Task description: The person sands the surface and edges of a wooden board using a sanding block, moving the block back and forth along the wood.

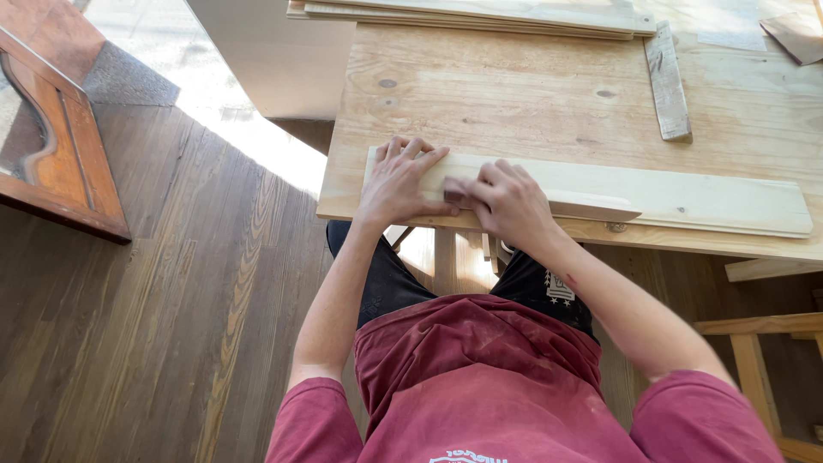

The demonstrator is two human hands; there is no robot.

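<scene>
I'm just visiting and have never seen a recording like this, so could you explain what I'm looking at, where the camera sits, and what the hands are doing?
There is no machine here: a person in a red shirt works with two bare hands. The one picture comes from a camera worn on the person's head, looking down, so you see their own arms and lap.

In front is a plywood worktable. Near its front edge lies a long pale board. The left hand lies flat on the board's left end, fingers spread. The right hand is closed around a small block pressed on the board; the hand is blurred, so I cannot tell what the block is.

Farther back lie a stack of thin boards and a short weathered strip. Left, on the wooden floor, sits a dark wooden frame.
</scene>
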